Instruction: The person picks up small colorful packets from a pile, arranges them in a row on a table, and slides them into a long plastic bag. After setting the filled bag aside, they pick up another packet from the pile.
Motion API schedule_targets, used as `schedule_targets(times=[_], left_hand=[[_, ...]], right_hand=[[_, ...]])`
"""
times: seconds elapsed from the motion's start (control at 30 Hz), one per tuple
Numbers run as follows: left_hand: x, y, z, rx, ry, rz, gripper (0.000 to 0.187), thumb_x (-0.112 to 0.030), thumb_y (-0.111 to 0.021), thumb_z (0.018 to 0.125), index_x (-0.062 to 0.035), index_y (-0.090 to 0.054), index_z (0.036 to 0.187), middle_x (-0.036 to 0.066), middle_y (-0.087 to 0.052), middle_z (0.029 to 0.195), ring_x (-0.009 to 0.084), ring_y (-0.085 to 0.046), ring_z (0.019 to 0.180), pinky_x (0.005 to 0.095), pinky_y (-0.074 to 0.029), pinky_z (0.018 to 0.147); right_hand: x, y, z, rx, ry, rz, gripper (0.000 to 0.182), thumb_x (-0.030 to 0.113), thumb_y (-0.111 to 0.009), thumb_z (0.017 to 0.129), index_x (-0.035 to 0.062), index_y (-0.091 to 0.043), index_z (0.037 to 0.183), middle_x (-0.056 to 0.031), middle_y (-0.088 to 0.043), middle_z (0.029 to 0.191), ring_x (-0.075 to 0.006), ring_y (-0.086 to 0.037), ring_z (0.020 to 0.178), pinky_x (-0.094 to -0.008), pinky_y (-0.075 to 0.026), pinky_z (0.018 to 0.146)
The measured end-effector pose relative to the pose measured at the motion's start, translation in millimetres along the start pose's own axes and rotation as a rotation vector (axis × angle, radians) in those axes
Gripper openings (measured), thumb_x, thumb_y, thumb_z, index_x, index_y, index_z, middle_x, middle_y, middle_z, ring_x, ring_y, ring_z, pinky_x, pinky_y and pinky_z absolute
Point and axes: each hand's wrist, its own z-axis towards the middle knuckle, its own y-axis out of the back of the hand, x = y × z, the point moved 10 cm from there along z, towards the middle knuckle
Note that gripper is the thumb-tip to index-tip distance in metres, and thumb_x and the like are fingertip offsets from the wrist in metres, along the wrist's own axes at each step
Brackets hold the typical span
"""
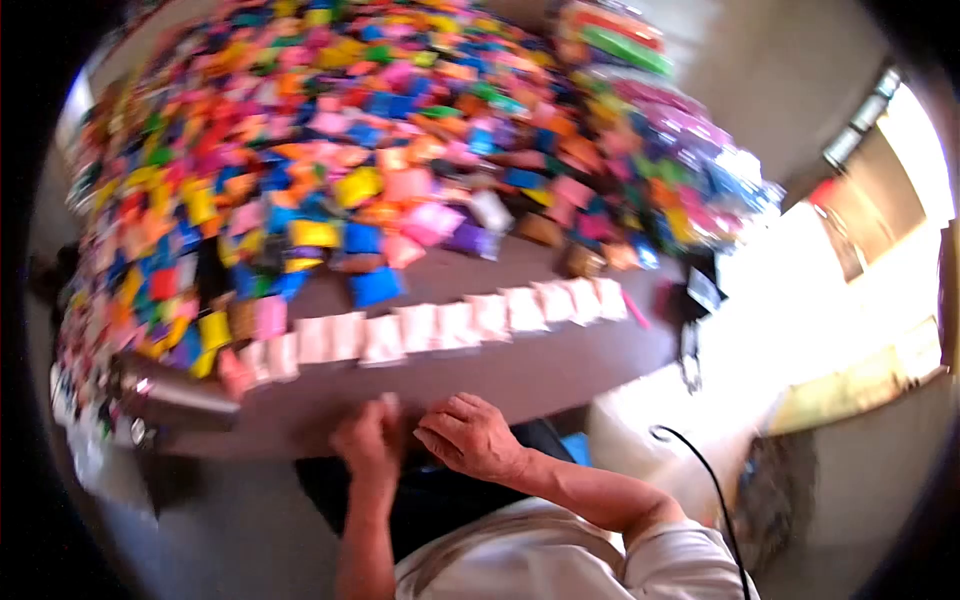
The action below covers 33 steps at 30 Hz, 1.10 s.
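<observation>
My left hand (368, 438) is over the near edge of the brown table, smeared by motion, so its fingers do not show clearly. Just beside it, my right hand (466, 437) has its fingers curled in, and whatever they may hold is hidden. Beyond both hands, a row of pale pink packets (456, 326) runs across the table (480, 375), close side by side. A thin bright pink strip (636, 310) lies at the row's right end. Neither hand touches the row.
A big heap of small multicoloured packets (360, 185) covers the table's far part. Clear bags of coloured pieces (690, 140) sit at the back right. On the left lies a shiny metallic cylinder (175, 390). A black cable (705, 465) curves at the right.
</observation>
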Motion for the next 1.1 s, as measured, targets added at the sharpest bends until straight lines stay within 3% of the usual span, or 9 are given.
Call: schedule_targets(times=[0.43, 0.47, 0.5, 0.53, 0.6, 0.7, 0.87, 0.93, 1.1], left_hand=[[-15.2, -14.3, 2.7, 0.021, -0.16, 0.236, 0.035, -0.017, -0.055, 0.096, -0.0048, -0.047, 0.064, 0.011, -0.051, 0.058, 0.0292, -0.054, 0.052, 0.0365, -0.04, 0.047], [-15.8, -14.0, 2.8, 0.018, -0.16, 0.255, 0.035, -0.016, -0.055, 0.096, -0.0045, -0.046, 0.064, 0.012, -0.05, 0.058, 0.0292, -0.054, 0.052, 0.0366, -0.04, 0.047], [-15.8, -14.6, 3.3, 0.012, -0.16, 0.272, 0.035, -0.016, -0.055, 0.095, -0.0043, -0.046, 0.064, 0.012, -0.05, 0.058, 0.0293, -0.054, 0.052, 0.0368, -0.039, 0.047], [-14.0, -16.3, 2.7, 0.015, -0.162, 0.275, 0.035, -0.016, -0.055, 0.095, -0.0043, -0.046, 0.064, 0.012, -0.05, 0.058, 0.0293, -0.054, 0.052, 0.0368, -0.039, 0.047], [-3.4, -16.9, -0.1, -0.001, -0.11, 0.272, 0.036, -0.015, -0.056, 0.095, -0.0036, -0.045, 0.063, 0.013, -0.049, 0.057, 0.0294, -0.052, 0.05, 0.037, -0.038, 0.046], [-0.8, -16.5, -0.4, -0.035, -0.099, 0.31, 0.036, -0.014, -0.056, 0.095, -0.0029, -0.044, 0.063, 0.013, -0.047, 0.056, 0.0299, -0.05, 0.049, 0.0375, -0.037, 0.046], [-8.4, -15.7, 3.0, -0.082, -0.111, 0.383, 0.038, -0.015, -0.057, 0.095, -0.0024, -0.044, 0.062, 0.014, -0.045, 0.054, 0.0311, -0.046, 0.047, 0.0383, -0.035, 0.045], [-10.0, -16.1, 4.0, -0.07, -0.104, 0.418, 0.038, -0.015, -0.057, 0.095, -0.0023, -0.044, 0.062, 0.014, -0.045, 0.054, 0.031, -0.046, 0.047, 0.0382, -0.035, 0.045], [-13.3, -17.5, 6.0, -0.086, -0.081, 0.471, 0.037, -0.016, -0.056, 0.096, -0.0018, -0.046, 0.063, 0.014, -0.046, 0.054, 0.029, -0.046, 0.046, 0.0372, -0.036, 0.045]], right_hand=[[-88.3, 124.0, -260.4, -0.005, -0.666, -0.404, 0.027, 0.02, -0.069, 0.08, 0.0096, -0.05, 0.063, -0.009, -0.051, 0.068, -0.0311, -0.053, 0.066, -0.0439, -0.044, 0.056], [-102.8, 140.5, -283.9, -0.043, -0.722, -0.489, 0.026, 0.02, -0.068, 0.079, 0.009, -0.051, 0.064, -0.0101, -0.052, 0.069, -0.0318, -0.054, 0.068, -0.0438, -0.043, 0.056], [-99.2, 168.7, -275.5, -0.135, -0.641, -0.414, 0.015, 0.004, -0.065, 0.076, 0.0082, -0.053, 0.069, -0.01, -0.054, 0.067, -0.0316, -0.055, 0.061, -0.0413, -0.042, 0.053], [-126.6, 184.3, -311.0, -0.068, -0.872, -0.581, 0.014, 0.007, -0.064, 0.079, 0.0051, -0.054, 0.07, -0.0134, -0.055, 0.072, -0.035, -0.056, 0.07, -0.0454, -0.044, 0.059], [-141.9, 236.3, -342.9, -0.414, -0.677, -0.664, 0.004, 0.004, -0.06, 0.083, 0.0034, -0.058, 0.079, -0.0162, -0.058, 0.078, -0.0377, -0.057, 0.074, -0.0466, -0.044, 0.063], [-193.4, 288.1, -356.9, -0.342, -0.985, -0.868, 0.007, 0.008, -0.052, 0.089, 0.0025, -0.053, 0.084, -0.0191, -0.057, 0.081, -0.0411, -0.055, 0.075, -0.0477, -0.043, 0.065], [-342.9, 300.4, -436.7, -0.297, -1.115, -0.478, 0.02, 0.019, -0.053, 0.087, 0.003, -0.053, 0.075, -0.0139, -0.05, 0.06, -0.0302, -0.052, 0.057, -0.0447, -0.041, 0.056], [-430.0, 270.0, -509.7, -0.303, -1.269, 0.018, 0.026, 0.027, -0.054, 0.088, 0.0076, -0.055, 0.07, -0.0064, -0.048, 0.053, -0.0202, -0.048, 0.049, -0.0384, -0.038, 0.048], [-508.4, 200.8, -593.7, -0.416, -1.014, 0.527, 0.018, 0.027, -0.06, 0.088, 0.0144, -0.058, 0.075, 0.0018, -0.054, 0.064, -0.0121, -0.048, 0.049, -0.0268, -0.038, 0.045]])
